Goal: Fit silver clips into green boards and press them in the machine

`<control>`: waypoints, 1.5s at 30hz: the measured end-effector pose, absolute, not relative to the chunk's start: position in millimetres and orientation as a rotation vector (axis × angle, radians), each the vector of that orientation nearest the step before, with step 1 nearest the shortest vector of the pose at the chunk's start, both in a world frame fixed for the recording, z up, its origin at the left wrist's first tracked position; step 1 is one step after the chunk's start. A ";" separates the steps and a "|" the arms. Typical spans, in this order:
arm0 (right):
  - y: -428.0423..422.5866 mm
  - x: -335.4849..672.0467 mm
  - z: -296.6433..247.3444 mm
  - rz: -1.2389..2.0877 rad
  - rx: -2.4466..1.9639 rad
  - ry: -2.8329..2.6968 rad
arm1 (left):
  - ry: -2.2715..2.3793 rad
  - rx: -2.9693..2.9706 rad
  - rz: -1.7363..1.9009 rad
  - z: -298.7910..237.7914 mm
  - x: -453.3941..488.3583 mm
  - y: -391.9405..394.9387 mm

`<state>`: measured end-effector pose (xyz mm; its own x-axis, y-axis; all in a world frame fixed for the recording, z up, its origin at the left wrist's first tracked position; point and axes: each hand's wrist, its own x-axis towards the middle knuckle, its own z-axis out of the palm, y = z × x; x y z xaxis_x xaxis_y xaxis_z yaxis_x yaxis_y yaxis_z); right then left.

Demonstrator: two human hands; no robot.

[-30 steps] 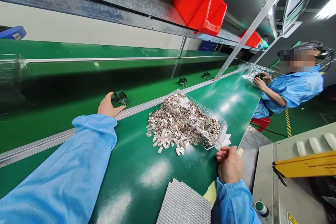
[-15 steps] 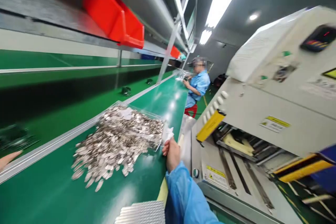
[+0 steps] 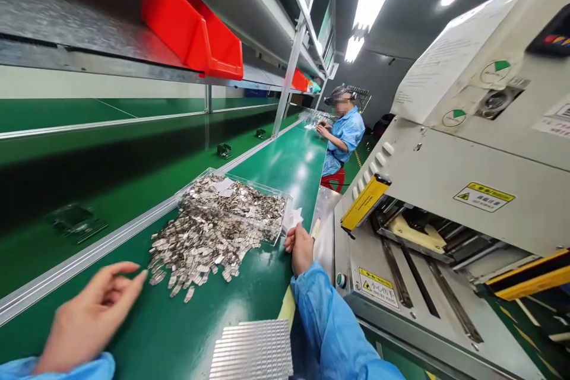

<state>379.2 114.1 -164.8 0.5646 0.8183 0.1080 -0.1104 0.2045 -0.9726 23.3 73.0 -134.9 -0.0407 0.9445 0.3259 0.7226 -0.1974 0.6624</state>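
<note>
A heap of small, flat, silvery metal pieces (image 3: 200, 255) spills out of a clear plastic box (image 3: 278, 231) lying on the green bench. My left hand (image 3: 91, 309) hovers just left of the heap's near edge, fingers loosely curled and apart, with nothing visible in them. At the box's right corner, my right hand (image 3: 301, 249) has its fingers closed at the lower edge of a crumpled piece of white paper (image 3: 293, 218). Its fingertips are partly hidden. In front of me lies a ridged silvery tray (image 3: 252, 351), cut off by the lower picture edge.
To the right stands a beige machine (image 3: 445, 172) with yellow-edged guards. A red bin (image 3: 191, 29) sits on the shelf above the bench. Dark parts (image 3: 75, 219) rest on the green strip beyond the metal rail. A co-worker in blue (image 3: 345, 130) sits farther along.
My left hand has come in from the left edge to beside the heap. My right hand stays at the white paper. The view has shifted slightly and grown sharper.
</note>
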 end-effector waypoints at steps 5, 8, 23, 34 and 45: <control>114.2 379.8 -165.2 0.763 -1.187 -0.728 | 1.500 2.055 0.824 -160.5 54.4 54.7; 113.2 378.9 -163.4 0.770 -1.179 -0.727 | 1.461 2.141 0.677 -160.0 57.8 55.7; 111.2 377.9 -162.6 0.744 -1.206 -0.772 | 1.398 2.224 0.567 -163.9 48.8 68.1; 111.6 378.3 -163.4 0.738 -1.218 -0.794 | 1.402 2.218 0.531 -162.4 49.9 68.5; 111.4 378.5 -164.3 0.711 -1.235 -0.819 | 1.388 2.214 0.584 -167.1 48.9 69.4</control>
